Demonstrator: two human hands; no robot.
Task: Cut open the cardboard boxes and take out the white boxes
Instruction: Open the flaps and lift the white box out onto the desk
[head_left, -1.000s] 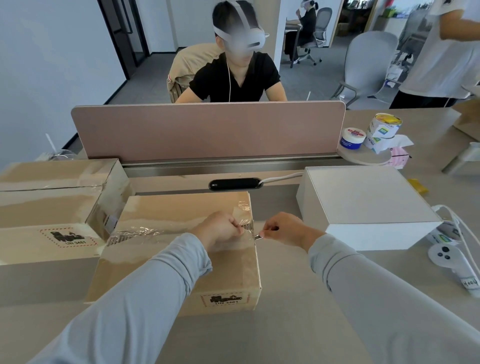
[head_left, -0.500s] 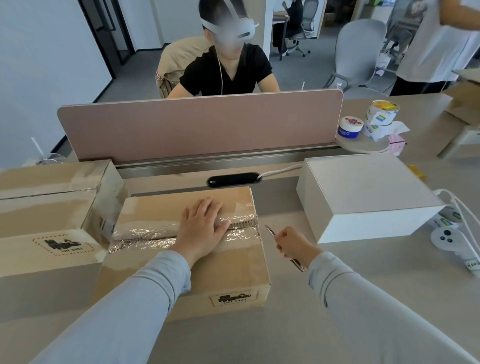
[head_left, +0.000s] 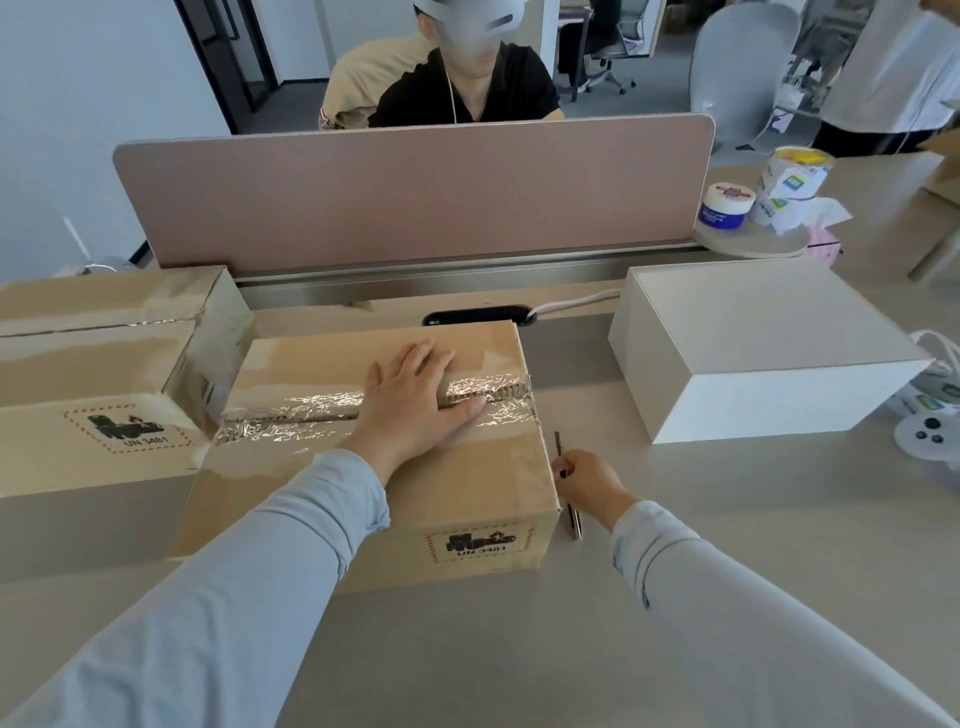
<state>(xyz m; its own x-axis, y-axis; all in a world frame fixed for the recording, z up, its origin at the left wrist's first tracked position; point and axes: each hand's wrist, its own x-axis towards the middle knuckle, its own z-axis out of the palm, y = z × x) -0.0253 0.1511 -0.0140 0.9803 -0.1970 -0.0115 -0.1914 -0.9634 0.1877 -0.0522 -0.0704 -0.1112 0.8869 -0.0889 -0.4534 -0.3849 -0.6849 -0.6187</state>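
Note:
A taped cardboard box stands on the desk in front of me, its top seam covered with wrinkled clear tape. My left hand lies flat on that seam, fingers spread. My right hand is shut on a thin metal cutter at the box's right side edge, blade pointing up along the edge. A second, larger cardboard box sits at the left. A white box stands on the desk at the right.
A pink divider panel runs across the back, with a person seated behind it. Jars and tissues sit on a round shelf at the back right. A white controller and cables lie at the far right edge.
My left hand opened and now presses flat on the box top. My right hand drew the cutter away from the top seam, down to the box's right side edge.

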